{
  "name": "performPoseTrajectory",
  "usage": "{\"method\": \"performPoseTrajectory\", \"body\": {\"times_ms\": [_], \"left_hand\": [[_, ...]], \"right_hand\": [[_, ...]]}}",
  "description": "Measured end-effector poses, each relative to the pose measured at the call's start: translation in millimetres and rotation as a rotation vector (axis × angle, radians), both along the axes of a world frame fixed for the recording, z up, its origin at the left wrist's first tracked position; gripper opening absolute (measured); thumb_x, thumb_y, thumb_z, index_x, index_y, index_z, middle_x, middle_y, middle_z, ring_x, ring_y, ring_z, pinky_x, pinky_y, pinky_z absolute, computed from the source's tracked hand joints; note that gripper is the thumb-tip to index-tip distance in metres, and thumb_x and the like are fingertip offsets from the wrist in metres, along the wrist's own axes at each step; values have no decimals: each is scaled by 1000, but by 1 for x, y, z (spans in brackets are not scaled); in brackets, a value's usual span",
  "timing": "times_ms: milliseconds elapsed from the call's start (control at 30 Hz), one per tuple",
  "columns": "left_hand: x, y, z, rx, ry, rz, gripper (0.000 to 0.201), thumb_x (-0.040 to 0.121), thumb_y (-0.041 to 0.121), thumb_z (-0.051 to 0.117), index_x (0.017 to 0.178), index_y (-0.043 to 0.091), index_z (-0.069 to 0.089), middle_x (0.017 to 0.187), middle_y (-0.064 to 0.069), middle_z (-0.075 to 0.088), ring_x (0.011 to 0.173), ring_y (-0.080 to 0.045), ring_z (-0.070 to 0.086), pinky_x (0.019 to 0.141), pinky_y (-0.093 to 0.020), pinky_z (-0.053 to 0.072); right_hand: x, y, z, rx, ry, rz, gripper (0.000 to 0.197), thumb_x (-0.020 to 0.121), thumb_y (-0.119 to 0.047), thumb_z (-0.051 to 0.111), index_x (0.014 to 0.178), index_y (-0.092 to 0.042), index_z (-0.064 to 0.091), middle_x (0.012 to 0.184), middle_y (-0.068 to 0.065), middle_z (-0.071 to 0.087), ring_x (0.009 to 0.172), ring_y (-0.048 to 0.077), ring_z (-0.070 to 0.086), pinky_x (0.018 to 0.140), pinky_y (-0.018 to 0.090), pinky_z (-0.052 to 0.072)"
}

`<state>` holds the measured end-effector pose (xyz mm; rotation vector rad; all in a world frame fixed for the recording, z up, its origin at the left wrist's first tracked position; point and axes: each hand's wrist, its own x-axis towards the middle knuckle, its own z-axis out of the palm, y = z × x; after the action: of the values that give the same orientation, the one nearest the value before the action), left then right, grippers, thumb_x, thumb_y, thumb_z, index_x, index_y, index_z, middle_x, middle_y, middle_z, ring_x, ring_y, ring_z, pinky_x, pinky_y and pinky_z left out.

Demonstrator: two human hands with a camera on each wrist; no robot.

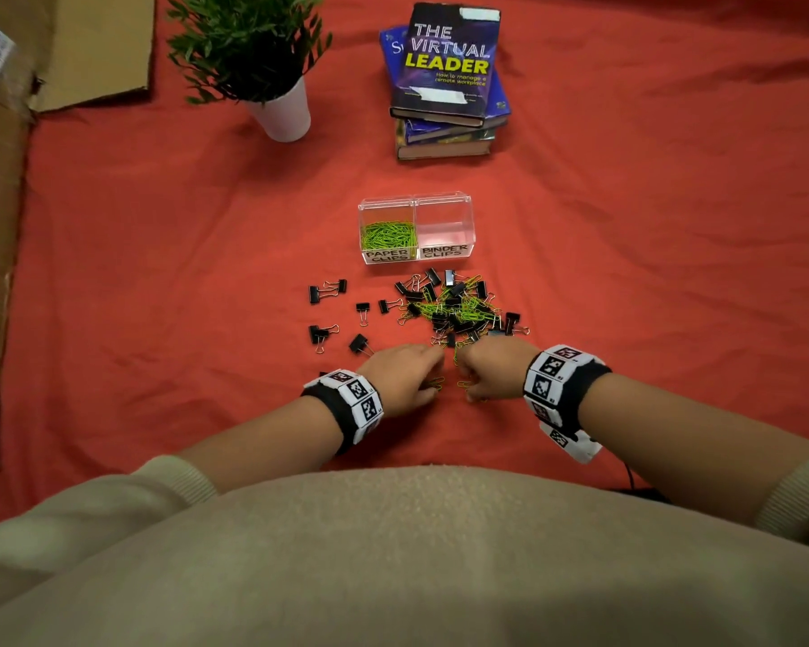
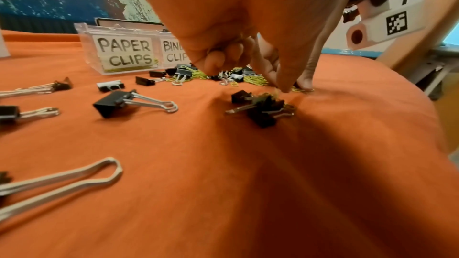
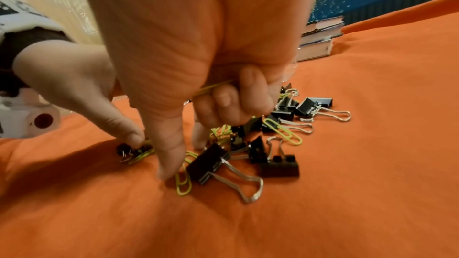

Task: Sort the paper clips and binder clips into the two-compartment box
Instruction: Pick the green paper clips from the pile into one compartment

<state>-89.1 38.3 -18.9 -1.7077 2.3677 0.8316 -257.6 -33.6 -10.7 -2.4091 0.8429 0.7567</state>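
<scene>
The clear two-compartment box (image 1: 442,201) stands beyond the clips; its PAPER CLIPS side holds green paper clips (image 1: 388,234), and its BINDER CLIPS side (image 1: 443,226) holds nothing. A mixed pile (image 1: 456,310) of black binder clips and green paper clips lies in front of it. At the pile's near edge my left hand (image 1: 433,380) pinches a green paper clip (image 3: 141,154) beside a small knot of binder clips (image 2: 263,109). My right hand (image 3: 183,160) grips green paper clips (image 3: 213,87) in its curled fingers, while its thumb and forefinger reach down around another paper clip (image 3: 182,182).
Loose binder clips (image 1: 328,291) lie scattered left of the pile on the red cloth (image 1: 160,273). A potted plant (image 1: 276,86) and a stack of books (image 1: 447,86) stand at the back. Cardboard (image 1: 1,226) borders the left side.
</scene>
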Motion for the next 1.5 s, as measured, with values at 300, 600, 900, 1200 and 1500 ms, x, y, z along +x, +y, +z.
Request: {"method": "performPoseTrajectory", "body": {"times_ms": [300,600,900,1200,1500], "left_hand": [[-9,-2,-3,-5,-151,2,32,88,30,53,111,8,52,118,-13,58,111,-31,55,89,-39,46],[-3,-9,-4,122,-150,65,34,85,32,57,108,7,54,114,-13,59,108,-32,57,87,-40,47],[34,-23,8,267,340,533,14,94,20,49,81,15,47,68,3,49,60,-13,43,55,-27,34],[60,-27,4,359,555,807,16,97,18,46,81,19,47,72,0,57,59,-13,48,53,-23,39],[87,-70,20,199,273,708,6,96,19,44,93,14,47,88,-7,56,80,-22,51,70,-32,40]], "right_hand": [[1,12,-2,-25,81,25,21,85,-25,55,95,-9,64,97,9,66,92,30,63,70,33,48],[4,3,7,138,9,-150,15,79,-19,57,66,-12,57,65,11,55,62,26,53,58,37,50],[16,-64,41,621,-376,-944,25,90,-16,57,65,-12,56,50,-5,52,42,8,40,41,19,32],[102,-115,60,413,-545,-870,12,83,-9,62,70,-12,63,69,6,62,50,11,47,44,20,39],[164,-131,26,-38,-278,-548,19,88,-5,51,101,-4,66,88,7,60,80,20,54,74,28,46]]}}
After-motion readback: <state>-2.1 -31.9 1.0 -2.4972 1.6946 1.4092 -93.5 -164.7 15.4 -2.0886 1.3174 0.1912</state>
